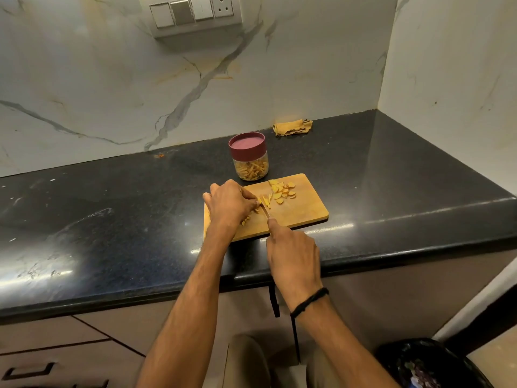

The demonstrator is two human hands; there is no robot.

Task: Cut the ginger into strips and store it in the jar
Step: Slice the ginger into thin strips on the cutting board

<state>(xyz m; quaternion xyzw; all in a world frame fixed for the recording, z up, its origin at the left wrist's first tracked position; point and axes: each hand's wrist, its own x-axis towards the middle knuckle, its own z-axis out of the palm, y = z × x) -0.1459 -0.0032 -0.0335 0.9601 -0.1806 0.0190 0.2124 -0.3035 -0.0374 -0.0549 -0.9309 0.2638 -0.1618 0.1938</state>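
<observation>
Cutting ginger [267, 200] on board [303, 212]: our left hand [229, 204] pins it under curled fingers [249, 198], our right hand [291, 253] clenches knife [265, 210]. Lidded jar [248, 152] behind board holds strips [251, 170].

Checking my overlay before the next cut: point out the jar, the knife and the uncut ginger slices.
jar [249, 167]: head view, glass wall below the lid.
knife [265, 210]: head view, middle of the visible blade.
ginger slices [282, 190]: head view, centre of the pile.
</observation>
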